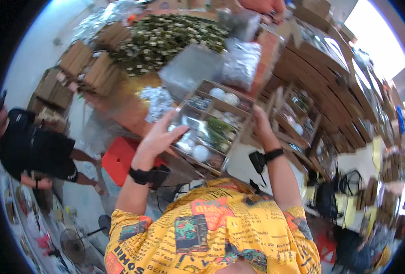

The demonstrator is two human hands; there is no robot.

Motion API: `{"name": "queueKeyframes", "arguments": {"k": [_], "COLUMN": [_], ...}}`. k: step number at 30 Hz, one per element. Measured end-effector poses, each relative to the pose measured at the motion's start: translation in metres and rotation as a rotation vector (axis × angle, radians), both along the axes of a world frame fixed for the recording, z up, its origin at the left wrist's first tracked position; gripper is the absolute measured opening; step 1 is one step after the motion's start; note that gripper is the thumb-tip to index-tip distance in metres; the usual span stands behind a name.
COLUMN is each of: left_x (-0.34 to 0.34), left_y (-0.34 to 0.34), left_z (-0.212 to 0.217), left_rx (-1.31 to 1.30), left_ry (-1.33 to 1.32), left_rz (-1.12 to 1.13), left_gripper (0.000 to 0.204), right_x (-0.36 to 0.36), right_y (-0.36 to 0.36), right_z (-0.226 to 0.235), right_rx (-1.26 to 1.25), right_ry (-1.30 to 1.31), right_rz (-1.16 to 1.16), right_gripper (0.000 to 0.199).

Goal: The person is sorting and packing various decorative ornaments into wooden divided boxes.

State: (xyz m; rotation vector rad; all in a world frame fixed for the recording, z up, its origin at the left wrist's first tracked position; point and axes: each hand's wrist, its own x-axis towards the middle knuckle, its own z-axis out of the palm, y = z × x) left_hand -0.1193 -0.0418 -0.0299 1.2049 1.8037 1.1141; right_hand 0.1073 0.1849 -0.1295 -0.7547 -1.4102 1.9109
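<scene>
A shallow cardboard box (240,137) with compartments is held tilted in front of my body, between both hands. My left hand (156,140) is at its left side, with the thumb stretched over the box. My right hand (262,124) grips the right side, fingers partly hidden behind the wall. Inside lie white balls (201,153), a green leafy bundle (218,131), small silvery pieces (199,102) and reddish-brown bits (216,160). Something clear and shiny reflects light over the left compartments; I cannot tell whether it is a cover.
Ahead, an orange-brown table (115,107) bears a heap of green pieces with pale tags (170,39), a translucent plastic bag (191,68) and a silvery bag (242,64). Similar filled boxes (293,112) stand at right. A red stool (120,160) and a person (35,146) are at left.
</scene>
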Motion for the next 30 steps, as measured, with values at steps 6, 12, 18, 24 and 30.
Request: {"name": "queueKeyframes", "arguments": {"k": [6,12,18,24,30], "left_x": [0.019,0.002,0.015,0.037,0.047], "left_y": [0.0,-0.018,-0.03,-0.028,-0.031], "left_z": [0.027,-0.042,-0.076,-0.078,-0.124], "left_rx": [0.037,0.232,0.109,-0.151,0.053], "left_ry": [-0.506,-0.662,-0.75,-1.35,-1.25], "left_rz": [0.038,0.152,0.748,0.522,0.413], "left_gripper": [0.045,0.068,0.076,0.08,0.073], "right_x": [0.035,0.03,-0.004,0.037,0.031], "right_y": [0.021,0.037,0.016,0.055,0.04], "right_z": [-0.052,-0.046,0.015,-0.062,-0.038], "right_rx": [0.046,-0.311,-0.502,-0.193,0.515], "right_ry": [-0.031,0.179,0.162,-0.023,-0.264], "right_rz": [-0.002,0.05,-0.014,0.044,0.153], "right_gripper": [0.043,0.042,0.038,0.018,0.018]}}
